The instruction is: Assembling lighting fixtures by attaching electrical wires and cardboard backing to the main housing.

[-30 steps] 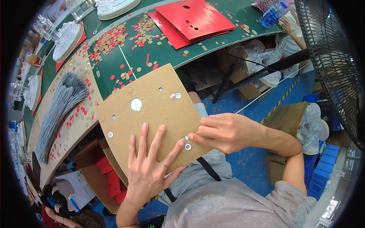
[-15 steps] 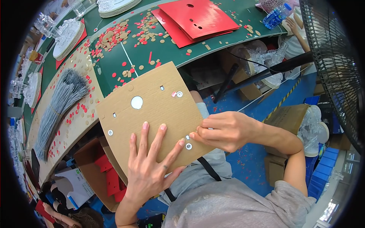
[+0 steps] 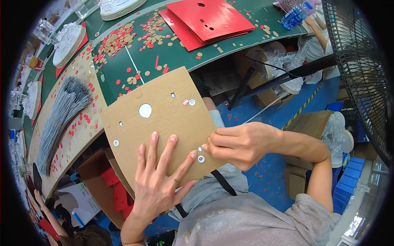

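A brown cardboard sheet (image 3: pixel 164 110) lies tilted over my lap, its upper part near the table edge. It has one large round hole, small rectangular slots and several round metal eyelets (image 3: pixel 192 102). My left hand (image 3: pixel 162 176) rests flat on the lower part of the sheet, fingers spread. At the sheet's right edge my right hand (image 3: pixel 238 143) is closed in a pinch, fingertips beside a slot and an eyelet (image 3: pixel 201 159). Whatever is between those fingers is hidden.
Red punched sheets (image 3: pixel 213 20) and scattered cutouts (image 3: pixel 119 43) lie on the green table (image 3: pixel 111 82). A bundle of grey wire ties (image 3: pixel 63 119) lies at left. A black fan (image 3: pixel 361 61) stands at right. Below are an open box (image 3: pixel 94 172) and a co-worker's arm (image 3: pixel 48 209).
The cardboard sheet and both hands sit slightly further left in the picture. My right hand keeps its pinch at the slot. The co-worker's arm at lower left now reaches upward.
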A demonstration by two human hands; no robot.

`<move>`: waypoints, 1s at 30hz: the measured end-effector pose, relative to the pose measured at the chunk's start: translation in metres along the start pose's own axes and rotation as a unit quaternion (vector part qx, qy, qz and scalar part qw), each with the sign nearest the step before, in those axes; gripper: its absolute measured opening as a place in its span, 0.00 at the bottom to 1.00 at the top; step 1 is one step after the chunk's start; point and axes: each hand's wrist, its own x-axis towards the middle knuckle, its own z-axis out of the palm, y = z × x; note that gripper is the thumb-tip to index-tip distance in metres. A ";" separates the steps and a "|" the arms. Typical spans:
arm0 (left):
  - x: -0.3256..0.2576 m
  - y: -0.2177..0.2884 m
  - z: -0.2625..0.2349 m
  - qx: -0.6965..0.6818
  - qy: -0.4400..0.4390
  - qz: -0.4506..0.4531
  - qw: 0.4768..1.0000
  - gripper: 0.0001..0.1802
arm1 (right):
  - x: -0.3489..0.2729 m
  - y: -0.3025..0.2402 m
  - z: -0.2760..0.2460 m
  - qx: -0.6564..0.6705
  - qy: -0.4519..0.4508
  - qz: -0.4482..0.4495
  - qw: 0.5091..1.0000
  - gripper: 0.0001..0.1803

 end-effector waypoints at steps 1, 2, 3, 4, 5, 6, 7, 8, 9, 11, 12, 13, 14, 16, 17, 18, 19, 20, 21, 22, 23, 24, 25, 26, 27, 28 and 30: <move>0.002 0.000 0.000 -0.005 0.007 0.005 1.000 0.36 | 0.000 0.000 0.000 -0.023 0.002 -0.013 1.000 0.23; 0.002 -0.001 0.000 -0.010 0.012 0.010 1.000 0.36 | 0.000 0.000 0.001 -0.022 0.003 -0.013 1.000 0.23; 0.001 -0.002 0.001 -0.009 0.011 0.009 1.000 0.36 | 0.000 -0.001 0.001 -0.026 0.006 -0.018 0.999 0.23; 0.000 -0.002 0.003 -0.016 0.021 0.012 1.000 0.36 | 0.000 -0.001 0.001 -0.030 0.008 -0.023 0.999 0.23; -0.001 -0.003 0.004 -0.024 0.032 0.017 0.999 0.37 | 0.000 -0.001 0.003 -0.030 0.009 -0.022 0.999 0.23; -0.001 -0.003 0.003 -0.023 0.031 0.017 0.999 0.37 | 0.000 -0.002 0.005 -0.020 0.024 -0.014 0.999 0.23; -0.001 -0.003 0.001 -0.029 0.031 0.012 0.999 0.37 | 0.000 -0.002 0.006 -0.010 0.039 -0.006 0.999 0.23; -0.001 -0.004 0.000 -0.034 0.032 0.005 0.999 0.37 | 0.001 -0.001 0.005 -0.008 0.040 -0.007 0.999 0.23; -0.002 -0.004 -0.001 -0.034 0.031 0.003 0.999 0.37 | 0.002 0.001 0.000 0.014 0.026 0.026 0.999 0.23; -0.001 -0.004 -0.001 -0.044 0.032 -0.007 0.998 0.36 | 0.000 0.003 -0.009 0.030 -0.005 0.075 0.997 0.23; -0.001 -0.005 0.000 -0.043 0.032 -0.010 0.999 0.36 | -0.001 0.003 -0.006 0.031 -0.004 0.072 0.997 0.23; -0.002 -0.006 0.000 -0.038 0.039 -0.005 0.998 0.39 | -0.002 0.003 -0.001 0.015 0.021 0.065 0.998 0.23; -0.002 -0.006 0.000 -0.035 0.047 0.006 0.998 0.42 | -0.003 0.001 -0.001 -0.004 0.045 0.062 0.997 0.24; 0.001 -0.004 -0.001 -0.056 0.049 -0.008 0.997 0.44 | 0.005 0.000 -0.001 -0.007 0.046 0.050 0.998 0.25; 0.001 -0.004 -0.001 -0.074 0.049 -0.028 0.996 0.47 | 0.008 -0.002 0.002 -0.020 0.039 0.031 0.999 0.25; 0.001 -0.005 -0.002 -0.072 0.049 -0.027 0.996 0.47 | 0.009 -0.004 0.003 -0.033 0.032 0.013 0.999 0.25; 0.000 -0.006 -0.002 -0.078 0.058 -0.025 0.995 0.48 | 0.010 -0.005 0.003 -0.035 0.034 0.012 0.999 0.25; 0.002 -0.007 -0.001 -0.085 0.069 -0.025 0.994 0.48 | 0.010 -0.004 0.003 -0.035 0.035 0.024 0.998 0.23; 0.004 -0.006 -0.005 -0.084 0.072 -0.024 0.994 0.48 | 0.010 -0.003 0.003 -0.036 0.035 0.036 0.998 0.20; 0.009 -0.002 -0.013 -0.082 0.064 -0.027 0.994 0.42 | 0.010 -0.004 0.005 -0.038 0.034 0.035 0.998 0.20; 0.009 0.003 -0.018 -0.079 0.058 -0.036 0.995 0.36 | 0.013 -0.008 0.007 -0.023 0.047 0.047 0.998 0.20; 0.013 0.004 -0.018 -0.077 0.062 -0.042 0.994 0.36 | 0.014 -0.010 0.009 -0.007 0.061 0.059 0.996 0.20; 0.020 0.004 -0.016 -0.042 0.062 -0.014 0.997 0.30 | 0.016 -0.012 0.010 -0.005 0.060 0.051 0.997 0.20; 0.028 0.002 -0.013 -0.010 0.062 0.015 0.998 0.24 | 0.016 -0.013 0.011 -0.007 0.056 0.059 0.997 0.22; 0.040 -0.003 -0.009 0.012 0.074 0.069 0.995 0.15 | 0.016 -0.013 0.012 -0.012 0.051 0.070 0.996 0.25; 0.045 -0.007 -0.007 0.011 0.075 0.067 0.995 0.15 | 0.018 -0.012 0.010 -0.011 0.050 0.068 0.996 0.25; 0.049 -0.011 -0.006 0.003 0.062 0.112 0.992 0.13 | 0.022 -0.014 0.003 0.048 0.063 0.157 0.984 0.24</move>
